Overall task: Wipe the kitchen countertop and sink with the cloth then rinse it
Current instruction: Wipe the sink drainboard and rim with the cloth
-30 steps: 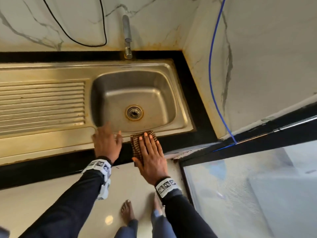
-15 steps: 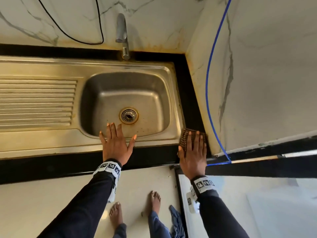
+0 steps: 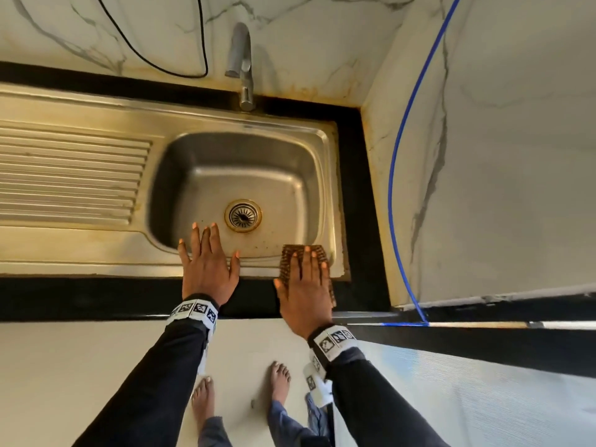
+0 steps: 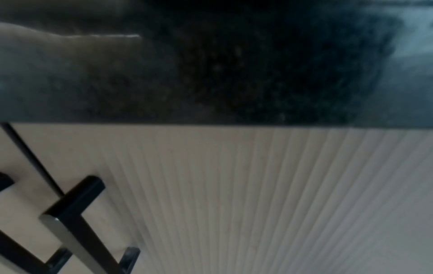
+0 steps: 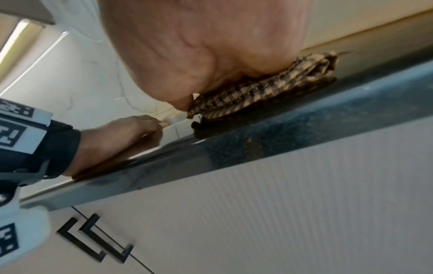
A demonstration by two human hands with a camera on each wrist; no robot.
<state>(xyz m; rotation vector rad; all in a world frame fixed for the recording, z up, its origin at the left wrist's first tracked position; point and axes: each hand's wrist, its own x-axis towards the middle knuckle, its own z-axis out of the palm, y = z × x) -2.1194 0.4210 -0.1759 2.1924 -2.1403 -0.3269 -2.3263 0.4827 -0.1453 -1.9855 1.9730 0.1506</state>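
Note:
A brown checked cloth [image 3: 288, 257] lies folded across the front right corner of the steel sink [image 3: 325, 150] rim and the black countertop [image 3: 96, 298]. My right hand [image 3: 306, 272] presses flat on it with straight fingers. In the right wrist view my palm bears down on the cloth [image 5: 257, 89] at the countertop edge [image 5: 293, 133]. My left hand [image 3: 208, 256] rests flat and spread on the sink's front rim, its fingertips reaching over the basin near the drain [image 3: 243, 215]. The left wrist view is dark and blurred against the countertop edge [image 4: 234, 83].
The tap [image 3: 240, 66] stands behind the basin, with a ribbed drainboard [image 3: 71, 175] to the left. A marble wall with a blue cable [image 3: 392, 195] closes the right side, and a black cable [image 3: 154, 56] hangs on the back wall. Cabinet handles [image 5: 93, 239] sit below the counter.
My right hand slid the cloth right to the black corner by the wall, then back left onto the sink's front right rim. The left hand stayed on the front rim.

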